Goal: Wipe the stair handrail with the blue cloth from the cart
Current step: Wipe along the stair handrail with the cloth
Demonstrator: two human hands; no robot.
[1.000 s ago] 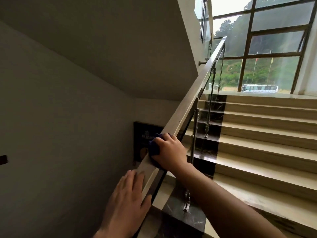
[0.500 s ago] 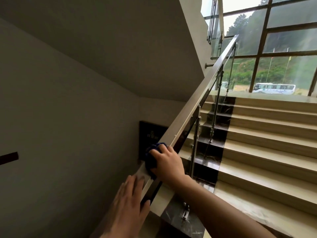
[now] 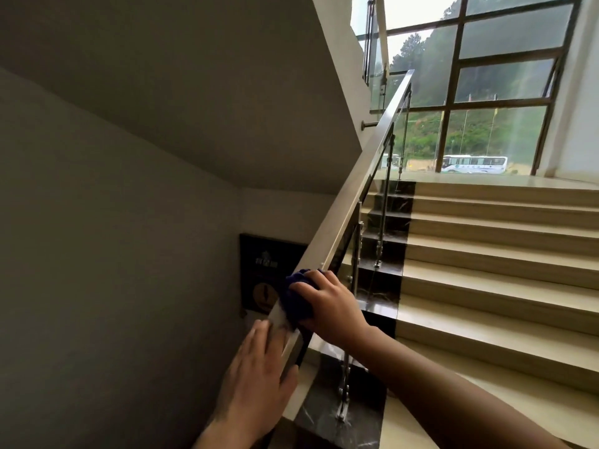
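Resting on the lower end of the handrail point(image 3: 356, 179), the left hand point(image 3: 256, 377) lies flat. Its fingers run straight up the rail's top face and the thumb drops over the inner edge. It is released and grasps nothing.

Just above it, the right hand point(image 3: 330, 306) is clenched around the blue cloth point(image 3: 296, 299). The cloth is a soft, bunched wad of deep blue, pressed against the top and outer side of the rail. The knuckles are raised and the fingertips are tucked into the fabric. The bare right forearm enters from the lower right and crosses over the balustrade.

The handrail is a broad, flat-topped bar with square edges and a pale, smooth finish, rising in a straight diagonal. It appears to be brushed metal, though the light makes this uncertain. Beneath it hangs a clear glass panel point(image 3: 398, 140), carried on slim polished steel posts point(image 3: 382, 222) with round clamps.

The stairs point(image 3: 486, 270) have glossy beige stone treads, bordered along the balustrade by a dark marble strip point(image 3: 398, 218) with white veining.

A dark rectangular sign point(image 3: 265, 264) hangs on the matt grey wall point(image 3: 113, 254) to the left, partly behind the rail.

At the landing stands a tall window point(image 3: 505, 37) with a dark grid frame. A white bus point(image 3: 473, 164) is visible outside.
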